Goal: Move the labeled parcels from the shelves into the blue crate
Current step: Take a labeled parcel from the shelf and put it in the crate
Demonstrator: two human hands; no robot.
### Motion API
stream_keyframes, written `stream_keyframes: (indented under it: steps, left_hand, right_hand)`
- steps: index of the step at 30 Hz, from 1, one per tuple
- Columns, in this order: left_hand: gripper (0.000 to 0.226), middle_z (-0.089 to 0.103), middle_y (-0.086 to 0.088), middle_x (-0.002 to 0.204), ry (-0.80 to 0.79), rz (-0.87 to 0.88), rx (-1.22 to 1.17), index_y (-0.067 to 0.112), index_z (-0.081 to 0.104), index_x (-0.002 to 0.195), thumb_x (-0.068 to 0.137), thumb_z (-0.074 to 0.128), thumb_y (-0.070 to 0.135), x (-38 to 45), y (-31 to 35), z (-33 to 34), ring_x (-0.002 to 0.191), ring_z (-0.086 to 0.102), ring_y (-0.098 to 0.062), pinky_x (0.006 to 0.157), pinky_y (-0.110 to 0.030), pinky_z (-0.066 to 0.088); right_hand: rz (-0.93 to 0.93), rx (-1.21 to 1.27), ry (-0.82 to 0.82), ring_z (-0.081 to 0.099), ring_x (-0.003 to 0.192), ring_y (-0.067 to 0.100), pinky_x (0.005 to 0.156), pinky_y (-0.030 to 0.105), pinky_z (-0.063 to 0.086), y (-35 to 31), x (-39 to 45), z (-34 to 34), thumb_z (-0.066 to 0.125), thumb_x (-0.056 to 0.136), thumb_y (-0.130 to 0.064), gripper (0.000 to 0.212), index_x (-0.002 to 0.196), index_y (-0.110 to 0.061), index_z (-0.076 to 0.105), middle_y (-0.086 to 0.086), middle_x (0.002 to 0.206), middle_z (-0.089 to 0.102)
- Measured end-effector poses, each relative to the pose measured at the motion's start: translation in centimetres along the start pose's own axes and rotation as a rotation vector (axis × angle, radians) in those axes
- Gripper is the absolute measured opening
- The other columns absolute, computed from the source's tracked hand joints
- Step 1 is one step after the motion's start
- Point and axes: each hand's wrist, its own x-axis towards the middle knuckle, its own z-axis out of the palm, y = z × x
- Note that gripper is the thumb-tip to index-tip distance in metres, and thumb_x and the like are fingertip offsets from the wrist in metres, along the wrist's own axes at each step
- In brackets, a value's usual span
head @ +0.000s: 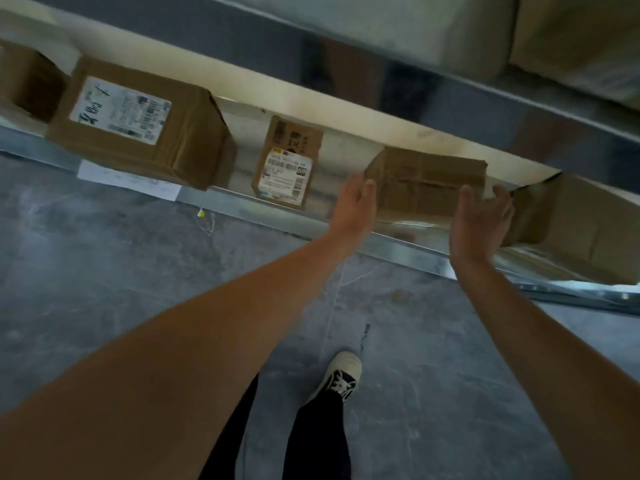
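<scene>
A flat brown cardboard parcel (426, 183) lies on the low metal shelf (242, 211) near its front edge. My left hand (355, 206) reaches to the parcel's left end with fingers straight, fingertips at its corner. My right hand (479, 220) is spread at its right end, thumb on the front face and fingers at the right edge. Left of it stand a small parcel (287, 164) with a white label and a large parcel (138, 119) with a big white label. The blue crate is not in view.
Another brown box (571, 223) sits close on the right, almost touching my right hand. A dark box (27, 81) is at far left. An upper shelf (450, 64) with pale boxes hangs overhead. Below is grey floor (104, 271), with my leg and a shoe (341, 375).
</scene>
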Motion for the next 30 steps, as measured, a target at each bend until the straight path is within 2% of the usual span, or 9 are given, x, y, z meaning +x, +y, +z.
stream_keyframes:
  steps: [3, 6, 9, 12, 16, 19, 21, 25, 30]
  left_hand:
    - [0.051, 0.036, -0.009, 0.152, -0.063, -0.138, -0.033, 0.013, 0.036, 0.147, 0.103, 0.027, 0.037, 0.2, -0.6, 2.0, 0.14, 0.032, -0.024, 0.114, -0.036, 0.024]
    - [0.051, 0.042, -0.012, 0.148, -0.033, -0.16, -0.033, 0.01, 0.042, 0.143, 0.104, 0.026, 0.038, -0.2, -1.3, 3.0, 0.137, 0.037, -0.025, 0.114, -0.038, 0.027]
    - [0.046, 0.052, -0.01, 0.135, 0.021, -0.185, -0.057, 0.009, 0.05, 0.135, 0.103, 0.028, 0.034, -0.7, -1.5, 3.3, 0.125, 0.047, -0.024, 0.105, -0.034, 0.036]
    - [0.032, 0.057, -0.004, 0.109, 0.163, -0.177, -0.169, 0.015, 0.06, 0.111, 0.103, 0.031, 0.025, -2.0, -1.5, 2.9, 0.098, 0.053, -0.018, 0.083, -0.027, 0.039]
    - [0.026, 0.061, -0.005, 0.101, 0.295, -0.132, -0.286, 0.023, 0.06, 0.093, 0.101, 0.037, 0.028, -4.3, -0.5, 2.8, 0.104, 0.059, -0.025, 0.093, -0.037, 0.048]
    - [0.028, 0.059, 0.006, 0.083, 0.344, -0.165, -0.409, 0.026, 0.055, 0.078, 0.101, 0.039, 0.024, -4.9, 0.7, 2.9, 0.079, 0.057, -0.012, 0.064, -0.019, 0.045]
    - [0.026, 0.06, 0.008, 0.083, 0.349, -0.185, -0.462, 0.021, 0.058, 0.085, 0.101, 0.038, 0.023, -5.1, 1.4, 2.9, 0.076, 0.056, -0.005, 0.058, -0.016, 0.041]
    - [0.02, 0.06, 0.003, 0.09, 0.302, -0.221, -0.418, 0.023, 0.058, 0.085, 0.098, 0.043, 0.025, -5.3, 2.1, 3.1, 0.087, 0.055, -0.011, 0.067, -0.021, 0.044]
    - [0.021, 0.063, 0.004, 0.101, 0.214, -0.221, -0.383, 0.025, 0.058, 0.094, 0.1, 0.04, 0.033, -5.6, 2.7, 3.7, 0.089, 0.055, -0.008, 0.072, -0.025, 0.043]
  right_hand:
    - [0.142, 0.043, -0.254, 0.033, 0.141, 0.027, 0.113, 0.037, 0.028, 3.0, 2.6, -1.5, 0.049, 0.095, -0.05, 0.073, 0.152, -0.011, 0.025, 0.009, 0.155, 0.032]
    - [0.296, 0.187, -0.458, 0.049, 0.128, 0.027, 0.111, 0.041, 0.035, 4.1, 4.0, -2.0, 0.05, 0.091, -0.058, 0.067, 0.142, -0.014, 0.046, 0.007, 0.14, 0.052]
    - [0.273, 0.257, -0.485, 0.055, 0.114, 0.019, 0.102, 0.034, 0.042, 4.8, 3.9, -2.3, 0.05, 0.095, -0.051, 0.053, 0.133, -0.015, 0.055, 0.0, 0.126, 0.059]
    - [0.227, 0.384, -0.437, 0.053, 0.084, 0.009, 0.073, 0.025, 0.042, 4.7, 3.1, -3.2, 0.051, 0.095, -0.044, 0.031, 0.113, -0.022, 0.061, -0.002, 0.109, 0.057]
    - [0.296, 0.485, -0.492, 0.057, 0.091, 0.014, 0.078, 0.031, 0.044, 4.0, 3.0, -5.5, 0.056, 0.071, -0.065, 0.06, 0.118, -0.027, 0.062, -0.002, 0.11, 0.063]
    - [0.319, 0.553, -0.556, 0.062, 0.091, 0.015, 0.068, 0.028, 0.047, 4.2, 3.0, -7.3, 0.055, 0.082, -0.06, 0.056, 0.124, -0.024, 0.061, -0.002, 0.114, 0.068]
    - [0.324, 0.568, -0.56, 0.064, 0.092, 0.017, 0.071, 0.029, 0.048, 4.8, 3.1, -8.1, 0.055, 0.088, -0.056, 0.047, 0.119, -0.022, 0.062, 0.001, 0.111, 0.07]
    - [0.35, 0.606, -0.598, 0.065, 0.083, 0.014, 0.078, 0.031, 0.05, 4.9, 2.3, -8.9, 0.055, 0.092, -0.048, 0.029, 0.1, -0.023, 0.067, -0.002, 0.095, 0.071]
    - [0.392, 0.595, -0.556, 0.064, 0.101, 0.018, 0.099, 0.041, 0.048, 5.4, 1.7, -8.9, 0.065, 0.086, -0.046, 0.019, 0.095, -0.029, 0.067, -0.002, 0.102, 0.07]
